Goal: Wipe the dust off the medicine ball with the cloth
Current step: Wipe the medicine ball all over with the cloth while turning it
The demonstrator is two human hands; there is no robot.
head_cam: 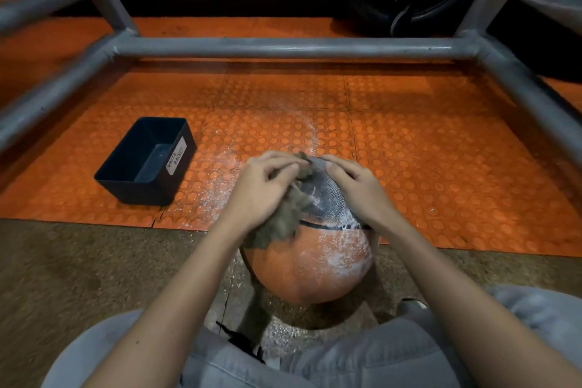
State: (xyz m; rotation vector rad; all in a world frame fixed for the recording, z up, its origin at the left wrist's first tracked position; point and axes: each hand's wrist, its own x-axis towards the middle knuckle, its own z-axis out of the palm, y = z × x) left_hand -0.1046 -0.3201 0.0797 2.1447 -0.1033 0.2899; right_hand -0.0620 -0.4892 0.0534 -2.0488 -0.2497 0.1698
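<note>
The wiping is judged to be partly done. The round medicine ball (pixel 308 268), orange below and grey-textured above, is set on the floor at the edge of the orange studded mat (pixel 409 151). White dust is seen smeared across its right side and along the seam, while the orange left face looks cleaner. Powder is also scattered on the mat. The crumpled olive-brown cloth (pixel 283 217) is draped over the ball's upper left and is gripped by the curled fingers (pixel 277 162) of the left hand (pixel 264 192). The right hand (pixel 357 190) is laid on the ball's top right, fingers bent. Whether the cloth's top corner is pinched by them cannot be told. The dusty right side is left to be wiped.
</note>
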